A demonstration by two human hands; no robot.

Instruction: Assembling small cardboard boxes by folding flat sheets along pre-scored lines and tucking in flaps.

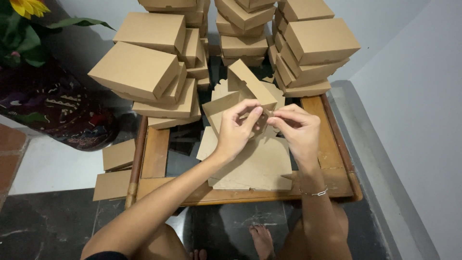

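A half-folded brown cardboard box [243, 91] stands tilted at the middle of a small wooden table [156, 151]. My left hand [237, 130] pinches one of its side flaps from the left. My right hand [297, 130] pinches the same corner from the right, fingertips almost touching the left ones. Under both hands lies a pile of flat cardboard blanks [257, 166]. A thin bracelet is on my right wrist.
Tall stacks of finished brown boxes fill the table's far side: a left stack [144, 67], a middle stack [243, 33] and a right stack [310, 48]. Flat cardboard pieces [115, 168] lean beside the table's left edge. A patterned pot [53, 108] with a sunflower stands far left. My bare feet are below the table.
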